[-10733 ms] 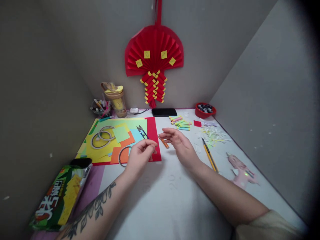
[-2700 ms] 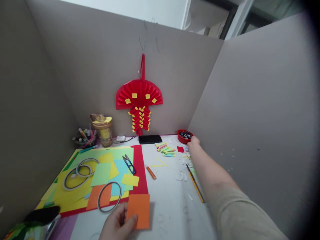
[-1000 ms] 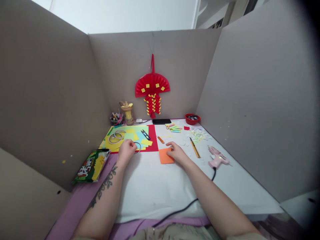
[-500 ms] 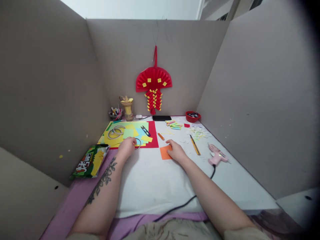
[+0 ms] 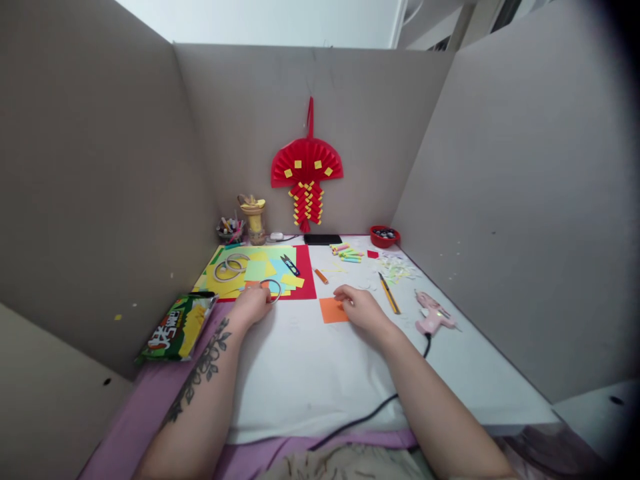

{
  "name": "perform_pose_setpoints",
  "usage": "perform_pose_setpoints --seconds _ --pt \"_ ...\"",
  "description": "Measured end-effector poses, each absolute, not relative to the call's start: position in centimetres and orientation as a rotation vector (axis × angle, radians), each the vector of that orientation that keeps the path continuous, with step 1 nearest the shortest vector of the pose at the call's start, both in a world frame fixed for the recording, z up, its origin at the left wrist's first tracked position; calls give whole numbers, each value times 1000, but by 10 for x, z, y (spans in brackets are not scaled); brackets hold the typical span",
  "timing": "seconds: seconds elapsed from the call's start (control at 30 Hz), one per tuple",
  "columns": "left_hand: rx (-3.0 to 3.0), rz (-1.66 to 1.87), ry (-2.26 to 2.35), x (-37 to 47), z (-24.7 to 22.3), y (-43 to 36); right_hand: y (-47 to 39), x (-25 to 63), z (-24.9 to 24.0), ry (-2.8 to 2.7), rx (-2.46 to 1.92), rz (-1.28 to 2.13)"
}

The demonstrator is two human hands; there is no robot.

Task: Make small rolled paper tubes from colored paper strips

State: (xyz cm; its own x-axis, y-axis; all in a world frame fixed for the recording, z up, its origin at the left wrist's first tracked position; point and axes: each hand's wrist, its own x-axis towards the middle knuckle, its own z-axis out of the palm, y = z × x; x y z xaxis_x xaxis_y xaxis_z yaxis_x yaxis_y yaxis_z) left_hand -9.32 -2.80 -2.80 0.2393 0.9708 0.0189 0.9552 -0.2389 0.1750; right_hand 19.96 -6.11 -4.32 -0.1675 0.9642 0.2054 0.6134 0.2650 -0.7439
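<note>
My left hand (image 5: pixel 254 305) is closed on a ring of tape (image 5: pixel 278 291) at the near edge of the coloured papers. An orange paper square (image 5: pixel 331 311) lies flat on the white table. Over its right edge is my right hand (image 5: pixel 361 307), its fingers curved and apart, with nothing seen between them. Two more tape rings (image 5: pixel 225 270) rest on the yellow paper. Dark snips (image 5: pixel 290 265) and a small orange stick (image 5: pixel 321 276) lie beyond my hands.
A yellow cutter (image 5: pixel 389 293) and a pink glue gun (image 5: pixel 434 313) with a black cable lie right. Rolled papers (image 5: pixel 347 253), paper scraps (image 5: pixel 400 268) and a red bowl (image 5: pixel 385 237) stand behind. A snack bag (image 5: pixel 180 327) is left; a red paper ornament (image 5: pixel 307 175) hangs on the back panel.
My left hand has drawn slightly nearer with the tape ring, uncovering orange paper behind it. My right hand has shifted a little right, off part of the orange square.
</note>
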Motion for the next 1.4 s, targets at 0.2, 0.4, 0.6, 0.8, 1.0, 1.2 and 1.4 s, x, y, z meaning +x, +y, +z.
perform_pose_setpoints --seconds 0.2,0.4,0.6,0.8,1.0,1.2,1.4 --pt "2345 358 1875 -91 -19 -28 -58 212 -42 -1764 -1454 696" --pt "2172 963 1744 -81 -10 -30 -62 217 -39 -1907 -1410 756" --pt "1334 1192 1218 -37 -25 -46 -74 203 -40 -2129 -1478 670" --pt "1059 1098 976 -16 -36 -56 -74 197 -43 -2318 -1494 542" --pt "1169 1080 983 -13 -42 -54 -68 195 -43 -2186 -1350 520" --pt "1346 1044 924 -7 -42 -60 -66 189 -44 -1874 -1228 479" --pt "1591 933 989 -5 -35 -68 -70 184 -40 -1810 -1147 392"
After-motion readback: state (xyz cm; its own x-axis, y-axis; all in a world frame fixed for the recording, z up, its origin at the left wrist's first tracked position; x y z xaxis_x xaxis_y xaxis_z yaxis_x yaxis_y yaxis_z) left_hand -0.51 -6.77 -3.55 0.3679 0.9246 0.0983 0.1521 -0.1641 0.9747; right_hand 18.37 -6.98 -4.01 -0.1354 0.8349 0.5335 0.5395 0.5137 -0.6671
